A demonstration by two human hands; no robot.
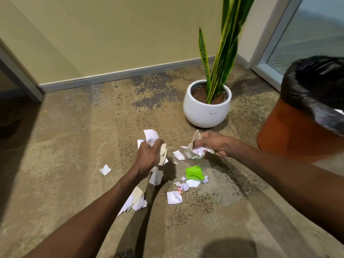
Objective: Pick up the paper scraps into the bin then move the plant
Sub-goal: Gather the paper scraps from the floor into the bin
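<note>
Our left hand [148,155] clutching white paper scraps [151,137], our right hand [214,143] gripping a crumpled wad [195,150], more scraps (one green piece [194,172]) on the carpet [65,164], plant [207,103] just beyond, bin [297,131] at right.

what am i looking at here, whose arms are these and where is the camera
This is one picture from a wide-angle camera worn on a person's head, looking forward and down, so the arms are the wearer's own. No machine is involved. The left hand grips a bunch of white paper scraps, and the right hand grips another crumpled bunch. More scraps lie loose on the carpet, among them a green piece. Behind them stands a plant in a white pot. At the right is an orange bin lined with a black bag.
</note>
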